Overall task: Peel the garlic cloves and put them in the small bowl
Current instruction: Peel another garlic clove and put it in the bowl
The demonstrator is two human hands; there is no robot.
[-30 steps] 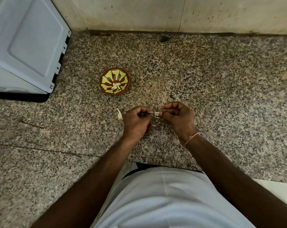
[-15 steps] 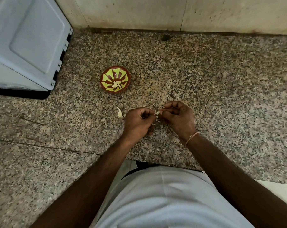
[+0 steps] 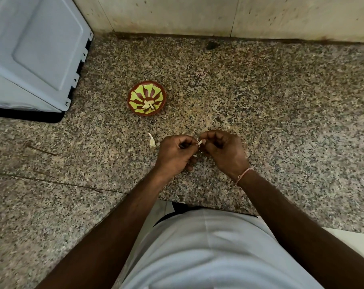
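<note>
Head view puts both of my hands low over the speckled stone counter (image 3: 260,97), fingertips meeting. My left hand (image 3: 174,155) and right hand (image 3: 224,151) are each curled tight, pinching one small garlic clove (image 3: 199,142) between them; only a pale sliver of it shows, so I cannot tell how much skin is left on it.

My worry is the size of the thing. With so little of it exposed, a hard tug on the skin could pop it out of my fingertips, and it would skitter across the counter or off the near edge. Loose papery bits could also cling to it and end up in the bowl.

An unpeeled clove (image 3: 151,140), whitish with a pointed tail, lies on the counter just left of my left hand. Farther back, well apart from both hands, the small bowl (image 3: 135,97) in red-brown with green petals holds a few pale peeled cloves (image 3: 147,104) at its centre.
</note>
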